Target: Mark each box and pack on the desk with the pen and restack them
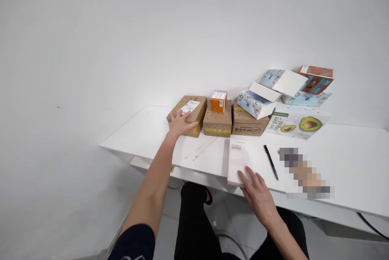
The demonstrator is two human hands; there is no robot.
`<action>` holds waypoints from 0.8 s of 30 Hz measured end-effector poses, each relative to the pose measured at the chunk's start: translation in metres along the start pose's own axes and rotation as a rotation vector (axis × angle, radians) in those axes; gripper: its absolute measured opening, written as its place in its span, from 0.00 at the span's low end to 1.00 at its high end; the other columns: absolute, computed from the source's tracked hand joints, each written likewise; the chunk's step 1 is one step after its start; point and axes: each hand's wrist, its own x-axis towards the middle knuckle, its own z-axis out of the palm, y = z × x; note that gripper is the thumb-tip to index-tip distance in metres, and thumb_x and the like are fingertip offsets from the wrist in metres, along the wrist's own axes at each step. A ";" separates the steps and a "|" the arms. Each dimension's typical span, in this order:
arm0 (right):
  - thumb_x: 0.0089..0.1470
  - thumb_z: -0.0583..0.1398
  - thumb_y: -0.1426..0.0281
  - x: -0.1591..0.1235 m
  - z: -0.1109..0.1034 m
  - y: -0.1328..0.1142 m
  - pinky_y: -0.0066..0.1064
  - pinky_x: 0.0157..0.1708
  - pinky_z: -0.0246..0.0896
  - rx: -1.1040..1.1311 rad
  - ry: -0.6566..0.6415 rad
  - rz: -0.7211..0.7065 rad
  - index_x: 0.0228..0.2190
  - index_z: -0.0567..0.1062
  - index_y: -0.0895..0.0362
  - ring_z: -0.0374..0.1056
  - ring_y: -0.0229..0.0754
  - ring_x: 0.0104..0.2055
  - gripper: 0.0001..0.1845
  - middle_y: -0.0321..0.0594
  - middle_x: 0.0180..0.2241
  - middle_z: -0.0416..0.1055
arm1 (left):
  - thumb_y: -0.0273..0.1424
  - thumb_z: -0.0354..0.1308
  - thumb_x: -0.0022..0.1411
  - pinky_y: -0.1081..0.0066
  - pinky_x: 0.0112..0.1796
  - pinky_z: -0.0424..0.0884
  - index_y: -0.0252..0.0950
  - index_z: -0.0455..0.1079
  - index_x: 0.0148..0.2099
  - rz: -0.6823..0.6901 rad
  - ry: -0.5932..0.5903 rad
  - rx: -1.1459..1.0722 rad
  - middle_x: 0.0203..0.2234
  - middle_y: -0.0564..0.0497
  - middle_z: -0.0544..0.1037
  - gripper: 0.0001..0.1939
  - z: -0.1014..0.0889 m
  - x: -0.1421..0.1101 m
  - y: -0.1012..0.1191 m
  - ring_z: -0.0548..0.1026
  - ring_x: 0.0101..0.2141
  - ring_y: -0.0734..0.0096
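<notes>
My left hand (179, 124) lies with fingers spread on the top of a brown cardboard box (197, 110), which carries a white label and yellow tape. A flat white power bank box (237, 156) is at the table's front edge. On its near right corner is my right hand (258, 195), fingertips on top and thumb by the front edge. The thumb's underside is hidden. To the right of this box a black pen (271, 163) lies on the white table (209, 160).
Two more cardboard boxes (217, 122) stand beside the first, one bearing a small orange box (219, 102). Floral-patterned boxes (255, 104), an avocado-printed box (296, 124) and a red-and-teal box (317, 79) are piled by the wall. A pixelated patch (305, 173) covers something at the right.
</notes>
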 end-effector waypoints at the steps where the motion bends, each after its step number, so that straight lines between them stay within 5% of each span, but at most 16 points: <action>1: 0.59 0.53 0.70 0.000 -0.001 0.001 0.51 0.47 0.65 0.015 0.000 -0.020 0.56 0.65 0.51 0.63 0.56 0.53 0.23 0.51 0.57 0.62 | 0.57 0.52 0.51 0.43 0.54 0.51 0.49 0.57 0.62 0.012 0.023 0.002 0.63 0.48 0.54 0.38 0.001 -0.004 -0.002 0.42 0.61 0.32; 5: 0.58 0.53 0.73 -0.003 -0.012 0.002 0.49 0.50 0.65 0.119 0.060 -0.044 0.59 0.61 0.49 0.63 0.53 0.56 0.27 0.48 0.58 0.61 | 0.52 0.52 0.54 0.48 0.54 0.56 0.48 0.56 0.63 0.045 0.071 0.004 0.63 0.50 0.54 0.36 0.001 -0.029 -0.012 0.44 0.62 0.36; 9: 0.56 0.55 0.71 -0.008 -0.028 0.006 0.41 0.43 0.71 0.246 0.178 0.081 0.60 0.59 0.48 0.66 0.51 0.54 0.30 0.47 0.57 0.63 | 0.48 0.53 0.56 0.49 0.54 0.57 0.46 0.57 0.63 0.071 0.112 0.065 0.63 0.50 0.55 0.34 -0.005 -0.066 -0.028 0.46 0.62 0.39; 15: 0.54 0.57 0.71 0.003 -0.056 0.006 0.45 0.46 0.69 0.388 0.310 0.196 0.59 0.58 0.46 0.66 0.51 0.54 0.31 0.44 0.56 0.65 | 0.46 0.54 0.56 0.49 0.54 0.58 0.45 0.60 0.61 0.158 0.208 0.175 0.62 0.49 0.59 0.32 -0.013 -0.129 -0.051 0.50 0.61 0.41; 20: 0.52 0.58 0.74 0.089 -0.076 0.001 0.46 0.53 0.62 0.199 0.522 -0.099 0.60 0.56 0.47 0.63 0.50 0.57 0.35 0.45 0.58 0.63 | 0.46 0.55 0.55 0.46 0.55 0.56 0.44 0.63 0.60 0.178 0.261 0.191 0.60 0.47 0.61 0.31 -0.016 -0.157 -0.048 0.53 0.59 0.41; 24: 0.57 0.53 0.72 0.193 -0.071 0.003 0.45 0.54 0.60 0.078 0.437 -0.125 0.57 0.63 0.54 0.60 0.50 0.58 0.25 0.47 0.58 0.62 | 0.46 0.56 0.55 0.45 0.54 0.57 0.44 0.63 0.60 0.135 0.269 0.206 0.60 0.46 0.62 0.31 -0.015 -0.168 -0.037 0.53 0.59 0.38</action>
